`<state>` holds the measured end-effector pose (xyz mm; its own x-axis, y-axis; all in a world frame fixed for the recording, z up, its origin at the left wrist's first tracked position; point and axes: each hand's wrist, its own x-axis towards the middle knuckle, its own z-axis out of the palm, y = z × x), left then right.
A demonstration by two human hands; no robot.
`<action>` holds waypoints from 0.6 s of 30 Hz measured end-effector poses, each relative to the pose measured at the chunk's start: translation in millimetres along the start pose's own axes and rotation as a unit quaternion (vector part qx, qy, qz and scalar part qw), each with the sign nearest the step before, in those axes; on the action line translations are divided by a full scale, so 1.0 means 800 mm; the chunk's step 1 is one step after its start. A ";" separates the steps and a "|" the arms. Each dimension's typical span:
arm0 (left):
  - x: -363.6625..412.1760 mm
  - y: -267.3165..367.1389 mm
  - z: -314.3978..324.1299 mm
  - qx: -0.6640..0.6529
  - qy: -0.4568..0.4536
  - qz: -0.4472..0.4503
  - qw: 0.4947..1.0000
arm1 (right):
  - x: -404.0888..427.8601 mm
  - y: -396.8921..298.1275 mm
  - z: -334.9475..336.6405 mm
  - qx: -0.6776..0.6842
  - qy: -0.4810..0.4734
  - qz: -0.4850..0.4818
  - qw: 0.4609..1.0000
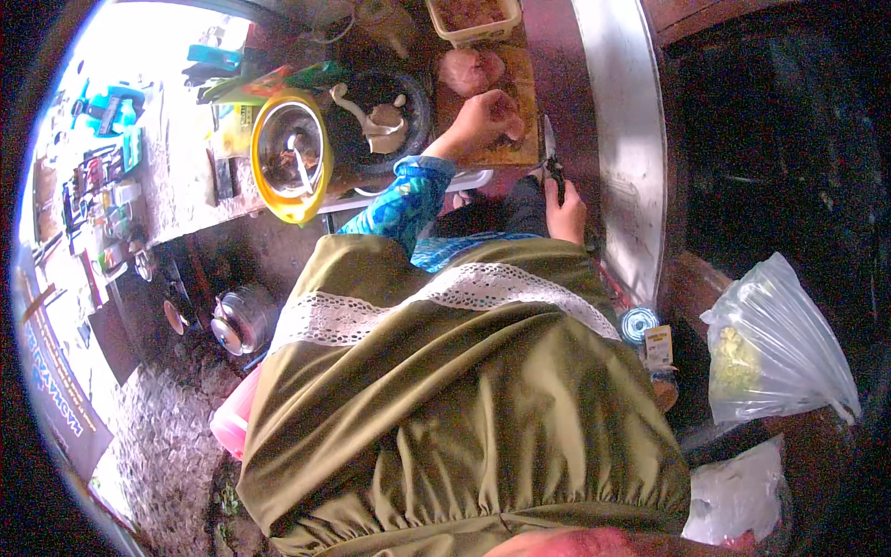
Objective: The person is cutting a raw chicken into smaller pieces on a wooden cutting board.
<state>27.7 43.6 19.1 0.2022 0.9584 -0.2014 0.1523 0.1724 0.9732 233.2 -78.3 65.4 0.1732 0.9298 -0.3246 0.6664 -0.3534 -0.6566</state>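
Observation:
My left hand is over a wooden cutting board, its fingers curled inward near the board's front half. Whether anything is pinched in those fingers is too blurred to tell. Just beyond it a pale pink piece of raw meat lies on the board. My right hand grips a knife by its dark handle, right of the board. The blade points away from me alongside the board's right edge. At the far end, a plastic tub holds reddish chopped meat.
Left of the board sits a dark round mortar with pale pieces inside. Nearer the left, a yellow-rimmed bowl holds a spoon. A lidded metal pot stands lower left. A tied plastic bag is at right, beyond a pale upright post.

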 end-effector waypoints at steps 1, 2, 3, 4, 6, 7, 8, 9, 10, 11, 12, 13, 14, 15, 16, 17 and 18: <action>-0.003 0.006 -0.001 0.000 -0.001 0.000 1.000 | -0.002 -0.002 0.000 -0.002 0.023 -0.003 1.000; -0.009 0.012 -0.003 0.031 0.014 -0.018 0.999 | -0.002 -0.002 0.001 -0.003 0.023 -0.002 1.000; -0.018 0.026 -0.008 0.063 0.031 -0.036 0.997 | -0.001 -0.004 0.002 0.005 0.032 -0.015 0.999; -0.026 0.018 -0.014 0.063 0.032 -0.036 0.997 | -0.002 -0.005 0.003 0.012 0.040 -0.028 0.999; -0.042 0.007 -0.023 0.173 0.033 -0.042 0.983 | -0.003 -0.007 0.007 0.022 0.032 -0.042 0.998; -0.049 0.012 -0.023 0.174 0.033 -0.042 0.983 | -0.004 -0.007 0.010 0.030 0.024 -0.055 0.998; -0.056 0.017 -0.023 0.214 0.064 -0.052 0.973 | -0.003 -0.009 0.014 0.005 -0.009 -0.031 0.999; -0.064 0.025 -0.024 0.253 0.097 -0.063 0.960 | -0.006 -0.013 0.018 0.005 -0.011 -0.032 0.999; -0.065 0.020 -0.026 0.254 0.098 -0.064 0.960 | -0.010 -0.018 0.022 -0.006 -0.025 -0.029 0.999; -0.066 0.013 -0.028 0.270 0.116 -0.026 0.955 | -0.013 -0.024 0.026 -0.018 -0.038 -0.027 0.999; -0.068 0.013 -0.029 0.286 0.133 0.012 0.949 | -0.017 -0.032 0.028 -0.002 -0.056 -0.023 0.998; -0.070 0.015 -0.030 0.286 0.134 0.011 0.949 | -0.013 -0.024 0.040 0.013 -0.067 -0.054 0.996; -0.072 0.017 -0.032 0.292 0.133 -0.004 0.947 | -0.012 -0.023 0.048 0.003 -0.073 -0.045 0.996; -0.075 0.020 -0.033 0.299 0.132 -0.019 0.945 | -0.012 -0.024 0.054 -0.007 -0.079 -0.036 0.996; -0.078 0.022 -0.033 0.300 0.132 -0.020 0.945 | -0.011 -0.019 0.061 -0.006 -0.080 -0.036 0.996; -0.081 0.023 -0.033 0.336 0.112 -0.017 0.935 | -0.009 -0.012 0.066 -0.017 -0.074 -0.031 0.997; -0.086 0.024 -0.033 0.371 0.094 -0.014 0.924 | -0.009 -0.014 0.067 -0.027 -0.069 -0.027 0.997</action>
<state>-8.7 -12.8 54.1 0.0261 0.9905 -0.1350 0.7908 0.0622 0.6089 185.6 -86.5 38.5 0.0366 0.9232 -0.3826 0.7108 -0.2931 -0.6394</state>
